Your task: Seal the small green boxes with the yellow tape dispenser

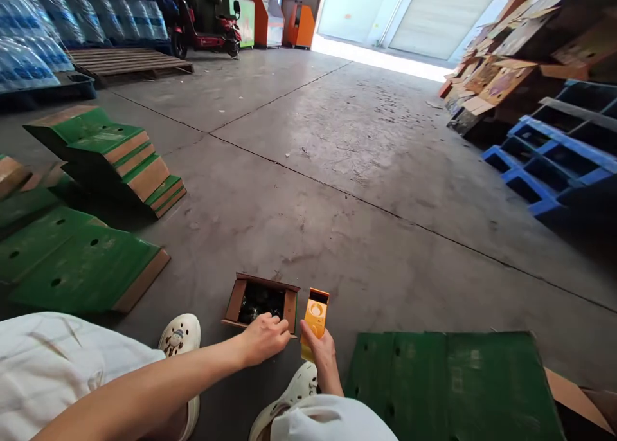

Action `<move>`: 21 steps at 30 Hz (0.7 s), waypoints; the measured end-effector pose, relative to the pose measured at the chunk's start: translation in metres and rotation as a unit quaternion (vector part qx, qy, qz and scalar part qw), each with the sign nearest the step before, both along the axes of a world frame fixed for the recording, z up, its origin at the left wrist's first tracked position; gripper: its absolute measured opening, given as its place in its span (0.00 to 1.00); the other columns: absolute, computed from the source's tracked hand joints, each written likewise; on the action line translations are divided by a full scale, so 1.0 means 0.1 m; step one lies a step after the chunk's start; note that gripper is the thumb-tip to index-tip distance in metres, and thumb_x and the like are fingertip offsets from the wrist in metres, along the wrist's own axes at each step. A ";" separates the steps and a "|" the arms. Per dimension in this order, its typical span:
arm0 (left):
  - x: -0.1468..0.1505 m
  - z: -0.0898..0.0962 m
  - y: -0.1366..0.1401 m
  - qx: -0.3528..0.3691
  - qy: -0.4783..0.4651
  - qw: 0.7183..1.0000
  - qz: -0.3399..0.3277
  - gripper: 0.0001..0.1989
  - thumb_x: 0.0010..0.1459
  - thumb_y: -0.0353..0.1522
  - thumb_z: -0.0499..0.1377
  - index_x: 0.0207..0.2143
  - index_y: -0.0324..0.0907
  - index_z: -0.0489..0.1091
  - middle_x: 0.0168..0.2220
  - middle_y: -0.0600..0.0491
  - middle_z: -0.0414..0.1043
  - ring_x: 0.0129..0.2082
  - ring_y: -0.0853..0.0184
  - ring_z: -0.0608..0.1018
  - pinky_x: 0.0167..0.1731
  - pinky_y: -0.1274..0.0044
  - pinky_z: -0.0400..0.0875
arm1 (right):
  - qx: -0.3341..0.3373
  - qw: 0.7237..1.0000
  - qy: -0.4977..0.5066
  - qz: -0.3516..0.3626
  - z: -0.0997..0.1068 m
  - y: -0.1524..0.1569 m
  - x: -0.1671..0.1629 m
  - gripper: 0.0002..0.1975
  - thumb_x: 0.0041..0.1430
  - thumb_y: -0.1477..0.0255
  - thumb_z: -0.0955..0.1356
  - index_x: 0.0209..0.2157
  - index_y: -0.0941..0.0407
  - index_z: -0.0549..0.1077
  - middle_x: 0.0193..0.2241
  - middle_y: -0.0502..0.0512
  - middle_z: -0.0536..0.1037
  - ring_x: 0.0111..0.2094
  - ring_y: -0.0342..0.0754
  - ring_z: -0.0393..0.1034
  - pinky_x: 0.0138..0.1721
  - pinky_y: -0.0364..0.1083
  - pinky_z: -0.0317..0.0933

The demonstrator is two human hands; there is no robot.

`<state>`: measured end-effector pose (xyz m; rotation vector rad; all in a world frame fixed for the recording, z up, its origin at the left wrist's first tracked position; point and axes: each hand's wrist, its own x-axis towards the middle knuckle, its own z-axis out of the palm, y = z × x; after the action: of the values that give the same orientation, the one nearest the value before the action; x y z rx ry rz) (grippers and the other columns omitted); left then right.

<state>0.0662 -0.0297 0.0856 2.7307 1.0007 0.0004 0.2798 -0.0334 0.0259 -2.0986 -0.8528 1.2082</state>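
My right hand (322, 357) grips a small yellow-orange carton (315, 317) upright, with my thumb across its front. The carton's top end shows a dark opening. To its left, an open brown cardboard box (291, 307) stands on the floor with its flaps spread. Dark, shiny things (260, 301) lie inside it, too dim to name. My left hand (267, 339) is at the near right edge of this box, its fingers curled together. Whatever is between those fingers, if anything, is hidden.
Flattened green cartons lie in a stack (453, 383) at the right, with more green cartons (91, 254) at the left. Blue pallets (554, 152) and piled cardboard (506, 84) stand further right. Wrapped water bottles (101, 20), a wooden pallet (125, 60) and a red scooter (207, 29) are at the back left.
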 end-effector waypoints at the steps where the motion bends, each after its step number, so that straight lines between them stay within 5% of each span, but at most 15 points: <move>1: 0.01 0.04 0.04 -0.033 0.005 0.999 0.015 0.06 0.70 0.28 0.60 0.39 0.41 0.77 0.41 0.48 0.80 0.39 0.62 0.83 0.38 0.74 0.71 | 0.000 1.000 -0.013 0.012 -0.01 -0.02 0.01 0.33 0.38 0.43 0.78 0.34 0.57 0.80 0.29 0.58 0.84 0.37 0.60 0.81 0.36 0.49 0.71; 4: -0.22 0.17 0.25 -0.109 -0.022 0.987 0.115 0.11 0.73 0.33 0.57 0.38 0.43 0.78 0.40 0.49 0.81 0.40 0.62 0.84 0.37 0.76 0.71 | 0.004 0.997 -0.059 0.048 0.03 -0.04 0.06 0.28 0.43 0.46 0.76 0.36 0.55 0.77 0.34 0.59 0.85 0.40 0.60 0.82 0.39 0.50 0.71; 6: -0.55 0.22 0.42 -0.118 -0.071 0.958 0.252 0.16 0.75 0.36 0.53 0.37 0.44 0.77 0.41 0.47 0.82 0.43 0.61 0.84 0.41 0.75 0.72 | 0.013 0.994 -0.082 0.073 0.10 0.02 0.08 0.26 0.47 0.48 0.75 0.37 0.54 0.75 0.37 0.61 0.86 0.41 0.61 0.82 0.40 0.50 0.70; 10: -1.16 0.12 0.64 -0.234 -0.152 0.826 0.490 0.05 0.68 0.30 0.57 0.42 0.44 0.73 0.35 0.50 0.82 0.42 0.61 0.85 0.44 0.74 0.75 | 0.044 0.986 -0.106 0.120 0.23 0.25 0.01 0.24 0.50 0.50 0.75 0.39 0.53 0.72 0.39 0.61 0.85 0.45 0.62 0.81 0.43 0.49 0.69; 14: -1.20 -0.18 0.56 -0.406 -0.259 0.664 0.572 0.29 0.60 0.28 0.64 0.62 0.42 0.60 0.27 0.58 0.78 0.32 0.61 0.86 0.34 0.74 0.80 | 0.026 0.975 -0.129 0.179 0.22 0.40 -0.12 0.24 0.51 0.52 0.76 0.41 0.52 0.71 0.41 0.60 0.84 0.47 0.62 0.80 0.44 0.49 0.68; 16: -1.09 -0.31 0.50 -0.411 -0.271 0.649 0.580 0.37 0.58 0.29 0.66 0.66 0.42 0.55 0.26 0.59 0.77 0.30 0.59 0.86 0.32 0.74 0.80 | 0.004 0.964 -0.168 0.206 0.18 0.41 -0.16 0.25 0.52 0.51 0.76 0.44 0.53 0.71 0.42 0.62 0.84 0.49 0.63 0.80 0.45 0.50 0.67; 21: -1.00 -0.41 0.51 -0.378 -0.224 0.696 0.568 0.41 0.59 0.29 0.65 0.71 0.44 0.53 0.25 0.58 0.78 0.28 0.58 0.86 0.32 0.74 0.80 | -0.080 0.943 -0.213 0.242 0.14 0.41 -0.19 0.29 0.55 0.45 0.73 0.46 0.54 0.71 0.47 0.69 0.82 0.52 0.67 0.78 0.47 0.52 0.66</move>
<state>-0.0334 0.0211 0.0450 0.9899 1.7863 0.3508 0.2608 0.0078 0.0400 -2.4115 -1.5902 1.0889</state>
